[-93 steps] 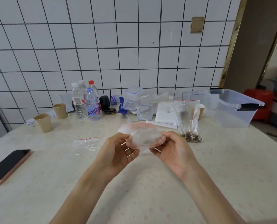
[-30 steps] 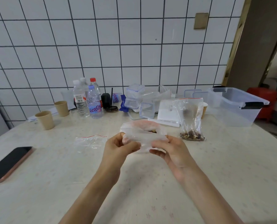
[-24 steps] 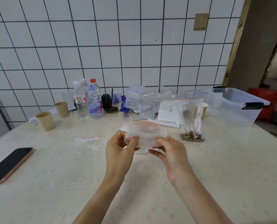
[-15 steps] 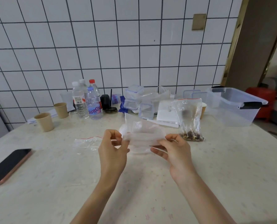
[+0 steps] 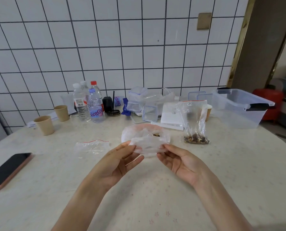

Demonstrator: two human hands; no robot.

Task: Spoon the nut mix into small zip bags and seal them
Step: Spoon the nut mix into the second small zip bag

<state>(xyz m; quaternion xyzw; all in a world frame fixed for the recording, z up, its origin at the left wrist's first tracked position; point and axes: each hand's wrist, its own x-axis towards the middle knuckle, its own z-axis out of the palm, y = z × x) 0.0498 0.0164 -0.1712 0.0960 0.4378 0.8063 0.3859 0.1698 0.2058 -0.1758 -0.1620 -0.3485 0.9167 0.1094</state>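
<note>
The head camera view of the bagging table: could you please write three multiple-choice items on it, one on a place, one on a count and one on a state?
1. Where does the empty red-striped zip bag lie?
A. on the table, left of the hands
B. inside the clear storage bin
C. on the phone

2. How many brown paper cups stand at the left, near the bottles?
A. none
B. two
C. five

3. What are the hands doing?
A. both rest flat on the table
B. both hold one small clear bag
C. one lifts a bottle

Answers:
1 A: the empty zip bag lies flat on the table.
2 B: two paper cups stand there.
3 B: the left hand and right hand pinch the small clear bag between them.
</note>
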